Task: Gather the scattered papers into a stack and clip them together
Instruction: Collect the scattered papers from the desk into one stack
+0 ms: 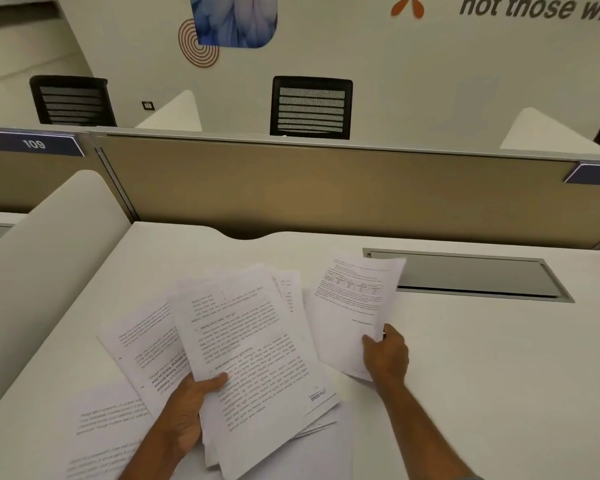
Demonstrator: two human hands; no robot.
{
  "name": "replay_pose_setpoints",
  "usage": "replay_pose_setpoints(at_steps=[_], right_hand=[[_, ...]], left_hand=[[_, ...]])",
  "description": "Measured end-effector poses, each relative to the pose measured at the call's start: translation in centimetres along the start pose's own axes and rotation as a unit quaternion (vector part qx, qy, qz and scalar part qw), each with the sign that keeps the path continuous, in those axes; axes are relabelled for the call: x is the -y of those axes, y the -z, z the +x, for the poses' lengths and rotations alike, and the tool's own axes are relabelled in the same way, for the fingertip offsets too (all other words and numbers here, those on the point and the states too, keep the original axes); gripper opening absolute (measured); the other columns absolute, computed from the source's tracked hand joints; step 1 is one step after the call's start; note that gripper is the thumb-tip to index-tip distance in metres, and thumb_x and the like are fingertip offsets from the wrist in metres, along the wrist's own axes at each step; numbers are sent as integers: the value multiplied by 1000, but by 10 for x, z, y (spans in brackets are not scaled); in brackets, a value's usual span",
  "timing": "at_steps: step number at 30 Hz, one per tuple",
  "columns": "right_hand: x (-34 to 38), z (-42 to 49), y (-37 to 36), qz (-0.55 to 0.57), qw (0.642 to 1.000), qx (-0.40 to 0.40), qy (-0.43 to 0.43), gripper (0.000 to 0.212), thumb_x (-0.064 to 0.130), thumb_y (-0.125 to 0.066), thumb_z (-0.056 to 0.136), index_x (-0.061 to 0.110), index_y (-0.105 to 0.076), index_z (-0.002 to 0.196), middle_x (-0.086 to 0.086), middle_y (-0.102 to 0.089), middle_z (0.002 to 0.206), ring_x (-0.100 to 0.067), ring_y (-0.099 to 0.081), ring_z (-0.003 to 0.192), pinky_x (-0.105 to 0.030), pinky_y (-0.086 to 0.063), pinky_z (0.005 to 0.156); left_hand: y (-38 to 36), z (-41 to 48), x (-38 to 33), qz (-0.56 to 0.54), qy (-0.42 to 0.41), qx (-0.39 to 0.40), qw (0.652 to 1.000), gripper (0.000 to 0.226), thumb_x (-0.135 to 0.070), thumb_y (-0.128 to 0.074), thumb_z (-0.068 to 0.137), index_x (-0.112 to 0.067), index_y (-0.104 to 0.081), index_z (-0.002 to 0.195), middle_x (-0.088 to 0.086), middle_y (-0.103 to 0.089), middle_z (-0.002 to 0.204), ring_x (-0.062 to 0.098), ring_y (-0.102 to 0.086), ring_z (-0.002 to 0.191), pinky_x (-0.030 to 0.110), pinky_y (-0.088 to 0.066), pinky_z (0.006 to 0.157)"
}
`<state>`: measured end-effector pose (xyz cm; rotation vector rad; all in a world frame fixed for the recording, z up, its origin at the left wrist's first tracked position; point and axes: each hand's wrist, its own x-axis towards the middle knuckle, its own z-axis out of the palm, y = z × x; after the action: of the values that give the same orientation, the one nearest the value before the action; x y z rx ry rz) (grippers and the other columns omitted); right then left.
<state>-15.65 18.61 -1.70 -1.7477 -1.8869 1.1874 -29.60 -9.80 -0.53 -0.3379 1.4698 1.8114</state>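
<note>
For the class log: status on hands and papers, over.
Left hand gripping fanned sheaf. Right hand holding single sheet. Loose pages remain on desk. No clip visible.

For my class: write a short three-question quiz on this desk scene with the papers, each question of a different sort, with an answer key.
1. True or false: the left hand holds a bundle of papers.
2. Multiple choice: what does the right hand hold? A) a clip B) a single sheet C) nothing
3. Fill in: the blue label on the partition reads ___.

Key: 1 true; 2 B; 3 109. No clip is visible anywhere on the desk, and some sheets still lie loose at lower left.
</note>
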Motion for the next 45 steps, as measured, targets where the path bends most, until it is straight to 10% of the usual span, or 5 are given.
replay_pose_setpoints(at_steps=[6,12,27,36,45], right_hand=[[-5,6,62,170,976,136,25,30,0,-65,93,7,-70,122,-14,-77,113,-35,-74,95,-47,-60,88],[-11,-40,94,201,934,295,29,25,13,-69,96,25,-68,118,-5,-81,108,-35,-78,96,-51,-63,86],[-9,-110,76,131,882,443,92,36,17,-78,84,14,-73,119,-14,-80,108,-33,-78,97,-44,-63,81],[-15,-129,55,120,921,371,21,20,24,-64,100,19,-72,117,-8,-79,107,-29,-75,95,-37,-60,81],[-30,-124,13,-88,960,222,144,55,32,-76,90,15,-56,138,-12,-62,133,-29,-62,118,-39,-52,98]], left_hand=[[-3,-16,-15,-89,18,71,993,33,12,-56,89,-5,-78,107,20,-79,108,35,-78,88,56,-59,84],[-17,-33,-3,-109,48,110,987,32,6,-62,81,-8,-84,99,23,-74,120,38,-73,106,60,-37,115],[21,-83,26,-14,-21,104,994,60,2,-75,85,-9,-59,142,17,-65,140,37,-59,132,60,-39,116],[59,-89,26,-72,-34,41,996,38,10,-64,89,-6,-71,122,18,-71,130,33,-69,116,50,-54,103],[122,-66,-4,-199,-51,-28,978,44,-2,-58,96,-11,-62,139,15,-71,129,31,-70,105,49,-61,86]])
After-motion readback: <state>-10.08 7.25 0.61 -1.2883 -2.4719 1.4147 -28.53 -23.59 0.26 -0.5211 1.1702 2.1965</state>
